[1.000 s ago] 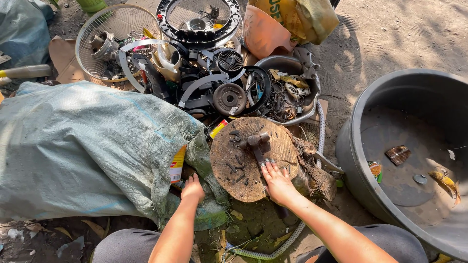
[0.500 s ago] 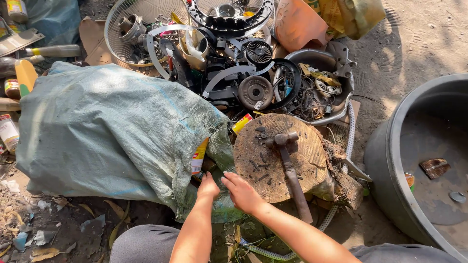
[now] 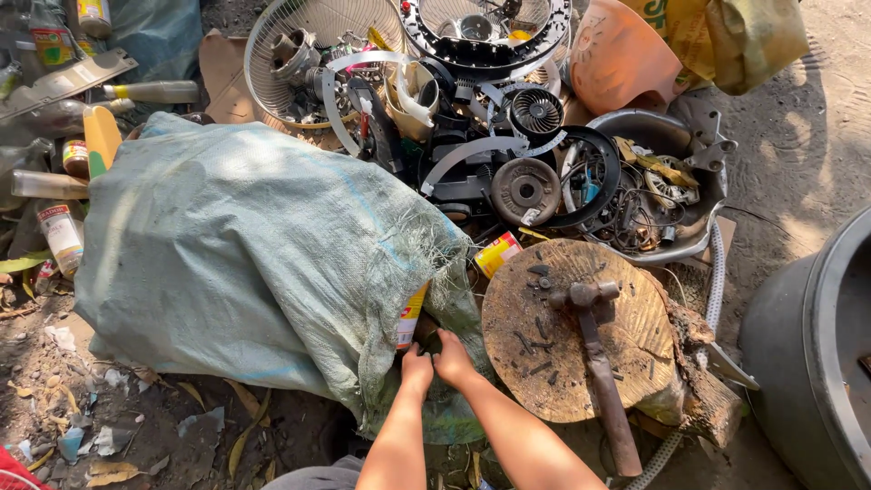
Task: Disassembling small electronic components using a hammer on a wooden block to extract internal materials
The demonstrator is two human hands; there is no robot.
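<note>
Both my hands reach into the torn mouth of a large pale green woven sack [image 3: 245,263] lying on the ground. My left hand [image 3: 416,367] and my right hand [image 3: 452,357] sit side by side at the opening, fingers curled inward and partly hidden by the sack's frayed edge. A yellow and red can [image 3: 410,318] pokes out of the opening just above my left hand. To the right is a round wooden stump [image 3: 626,336] with a rusty hammer [image 3: 594,354] lying on top among loose nails.
A heap of scrap metal, fan grilles [image 3: 299,36] and motor parts [image 3: 524,189] lies beyond the stump. A dark grey tub [image 3: 798,354] stands at the right edge. Bottles and cans [image 3: 62,238] lie at the left. An orange plastic piece [image 3: 617,54] is at the top right.
My right hand left the hammer on the stump and moved left to join my left hand at the sack's opening. The view shifted left.
</note>
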